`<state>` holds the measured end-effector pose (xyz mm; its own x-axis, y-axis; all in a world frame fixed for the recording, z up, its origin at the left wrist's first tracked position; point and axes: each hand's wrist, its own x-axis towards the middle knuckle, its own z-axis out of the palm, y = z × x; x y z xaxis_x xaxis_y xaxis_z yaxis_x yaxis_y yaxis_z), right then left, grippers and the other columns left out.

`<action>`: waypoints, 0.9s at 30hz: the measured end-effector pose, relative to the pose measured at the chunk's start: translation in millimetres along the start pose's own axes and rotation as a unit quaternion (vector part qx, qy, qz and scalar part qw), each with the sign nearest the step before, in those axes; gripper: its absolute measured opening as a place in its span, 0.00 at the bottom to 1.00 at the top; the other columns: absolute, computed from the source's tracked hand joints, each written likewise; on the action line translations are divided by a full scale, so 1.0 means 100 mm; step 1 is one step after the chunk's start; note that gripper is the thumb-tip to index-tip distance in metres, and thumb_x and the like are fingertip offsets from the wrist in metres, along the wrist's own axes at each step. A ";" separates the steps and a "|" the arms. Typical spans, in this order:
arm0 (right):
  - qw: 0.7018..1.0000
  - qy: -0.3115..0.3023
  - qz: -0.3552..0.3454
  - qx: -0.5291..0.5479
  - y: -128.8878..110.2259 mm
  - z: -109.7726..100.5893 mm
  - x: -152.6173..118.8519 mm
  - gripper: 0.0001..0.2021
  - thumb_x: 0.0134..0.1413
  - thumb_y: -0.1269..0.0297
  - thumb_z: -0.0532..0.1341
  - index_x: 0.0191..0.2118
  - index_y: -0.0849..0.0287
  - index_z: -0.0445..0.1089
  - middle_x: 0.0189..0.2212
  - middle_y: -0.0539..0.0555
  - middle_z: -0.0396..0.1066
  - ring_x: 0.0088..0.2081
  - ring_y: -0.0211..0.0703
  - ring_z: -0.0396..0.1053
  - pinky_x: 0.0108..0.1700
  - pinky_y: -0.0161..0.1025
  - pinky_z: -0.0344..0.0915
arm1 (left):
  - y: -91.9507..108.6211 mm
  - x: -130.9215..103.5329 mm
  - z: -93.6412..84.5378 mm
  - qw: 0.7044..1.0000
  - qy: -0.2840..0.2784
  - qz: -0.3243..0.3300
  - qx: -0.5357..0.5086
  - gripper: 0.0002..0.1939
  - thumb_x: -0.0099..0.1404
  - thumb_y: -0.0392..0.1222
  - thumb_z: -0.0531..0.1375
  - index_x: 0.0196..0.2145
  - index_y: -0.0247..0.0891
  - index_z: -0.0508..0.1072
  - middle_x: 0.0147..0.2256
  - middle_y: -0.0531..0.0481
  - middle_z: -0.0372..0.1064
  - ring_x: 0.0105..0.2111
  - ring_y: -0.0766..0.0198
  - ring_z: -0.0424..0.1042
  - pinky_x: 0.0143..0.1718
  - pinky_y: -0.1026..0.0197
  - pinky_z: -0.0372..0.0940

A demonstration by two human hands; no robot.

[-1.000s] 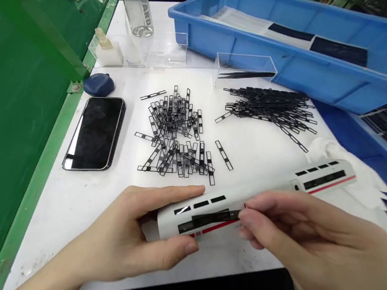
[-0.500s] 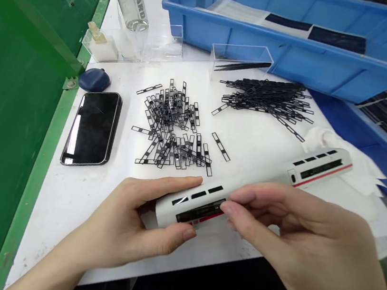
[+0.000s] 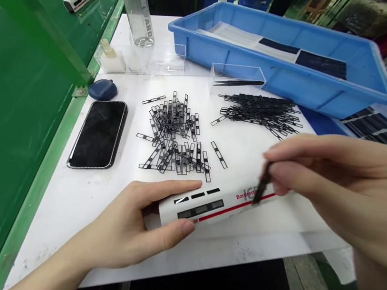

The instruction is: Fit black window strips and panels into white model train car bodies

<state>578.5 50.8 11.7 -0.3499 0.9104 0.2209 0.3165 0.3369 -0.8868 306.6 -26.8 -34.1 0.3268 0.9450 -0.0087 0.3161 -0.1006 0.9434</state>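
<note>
A long white model train body [image 3: 232, 199] with a red stripe and dark window openings lies across the lower middle. Around its left end my left hand [image 3: 143, 219] is closed, thumb on the near side, fingers on the far side. My right hand [image 3: 321, 182] is raised over the train's right part, pinching a thin dark strip [image 3: 262, 186] between thumb and forefinger; the strip points down at the printed lettering. Beyond the train lies a pile of small black frames [image 3: 173, 123], with a single frame [image 3: 219, 155] beside it.
A heap of longer black frames [image 3: 259, 111] is farther back. Behind it stand a clear box [image 3: 237, 76] with tweezers and a blue bin [image 3: 272, 69]. A phone [image 3: 98, 134], a blue object [image 3: 103, 89] and a clear bottle [image 3: 140, 12] are at the left.
My right hand has lifted off the train's window area and moved right with the dark strip. The left window opening now shows a frame lying flat. The view has tilted up slightly.
</note>
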 end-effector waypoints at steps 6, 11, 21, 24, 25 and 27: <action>0.953 -0.263 -0.150 -0.026 -0.18 0.22 0.48 0.07 0.65 0.68 0.65 0.42 0.57 0.82 0.39 0.51 0.81 0.39 0.39 0.77 0.38 0.34 0.72 | -0.06 -0.01 0.00 1.000 0.005 0.025 -0.017 0.31 0.65 0.36 0.70 0.63 0.57 0.73 0.60 0.58 0.76 0.60 0.59 0.74 0.62 0.66 0.66; 0.911 -0.368 -0.187 -0.003 -0.12 0.30 0.66 0.09 0.67 0.73 0.63 0.45 0.60 0.81 0.39 0.51 0.81 0.40 0.38 0.77 0.38 0.33 0.71 | -0.06 0.00 -0.02 0.998 -0.023 0.020 -0.063 0.32 0.65 0.36 0.69 0.64 0.57 0.71 0.60 0.54 0.75 0.59 0.53 0.75 0.62 0.56 0.69; 0.918 -0.344 -0.157 0.123 0.08 0.49 0.56 0.06 0.61 0.74 0.68 0.41 0.57 0.81 0.36 0.48 0.82 0.34 0.35 0.77 0.35 0.31 0.73 | -0.01 0.05 -0.05 0.996 -0.027 -0.013 -0.082 0.28 0.64 0.36 0.70 0.60 0.55 0.75 0.49 0.56 0.81 0.43 0.59 0.80 0.40 0.65 0.75; 0.918 -0.352 -0.132 0.126 0.10 0.51 0.52 0.06 0.60 0.75 0.69 0.40 0.58 0.82 0.35 0.48 0.81 0.31 0.33 0.76 0.33 0.29 0.71 | 0.01 0.05 -0.04 0.993 -0.038 -0.006 -0.110 0.29 0.64 0.31 0.69 0.59 0.55 0.76 0.53 0.57 0.79 0.50 0.61 0.79 0.54 0.66 0.72; 0.917 -0.357 -0.127 0.125 0.10 0.51 0.52 0.06 0.59 0.75 0.69 0.40 0.58 0.82 0.34 0.48 0.81 0.32 0.33 0.76 0.33 0.28 0.71 | 0.02 0.05 -0.04 0.992 -0.044 -0.007 -0.118 0.30 0.64 0.29 0.68 0.59 0.55 0.76 0.54 0.58 0.79 0.51 0.63 0.78 0.56 0.67 0.71; 0.915 -0.362 -0.125 0.125 0.10 0.52 0.50 0.06 0.59 0.75 0.69 0.40 0.60 0.82 0.34 0.49 0.81 0.34 0.33 0.76 0.35 0.28 0.71 | 0.03 0.06 -0.03 0.991 -0.052 -0.010 -0.125 0.31 0.64 0.28 0.67 0.60 0.56 0.74 0.54 0.59 0.78 0.51 0.66 0.78 0.56 0.69 0.71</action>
<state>518.1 87.5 -7.3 -0.9045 0.3851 0.1830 -0.0329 0.3649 -0.9305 306.8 -20.5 -30.8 0.4164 0.9078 -0.0500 0.0968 0.0104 0.9953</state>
